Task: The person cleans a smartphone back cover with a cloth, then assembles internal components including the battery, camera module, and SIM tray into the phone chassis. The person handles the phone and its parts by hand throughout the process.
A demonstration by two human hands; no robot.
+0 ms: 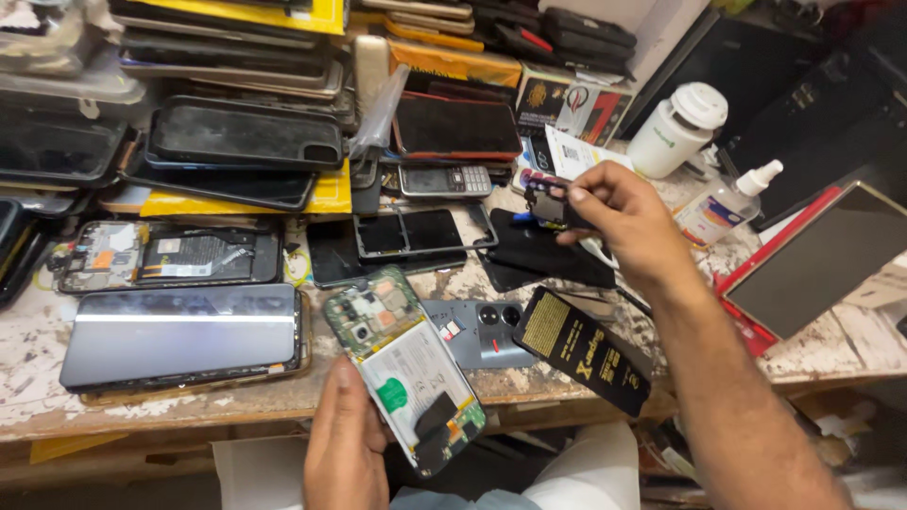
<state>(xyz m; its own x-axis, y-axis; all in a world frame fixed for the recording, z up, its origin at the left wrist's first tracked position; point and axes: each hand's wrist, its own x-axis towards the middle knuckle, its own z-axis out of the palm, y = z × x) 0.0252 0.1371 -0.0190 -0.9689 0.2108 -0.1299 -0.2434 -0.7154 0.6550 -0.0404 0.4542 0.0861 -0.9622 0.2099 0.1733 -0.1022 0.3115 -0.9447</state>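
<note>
While the left hand [345, 444] grips an opened phone [406, 368] over the bench edge [189, 411], fingers wrapped along its side, the right hand [619, 222] pinches a small dark part [546, 200] above the cluttered worktop. Held one-handed past the edge, the phone could slip and fall; the tiny part could drop among the spare phones. With its back removed, the phone shows a green circuit board, a white battery and black connectors.
</note>
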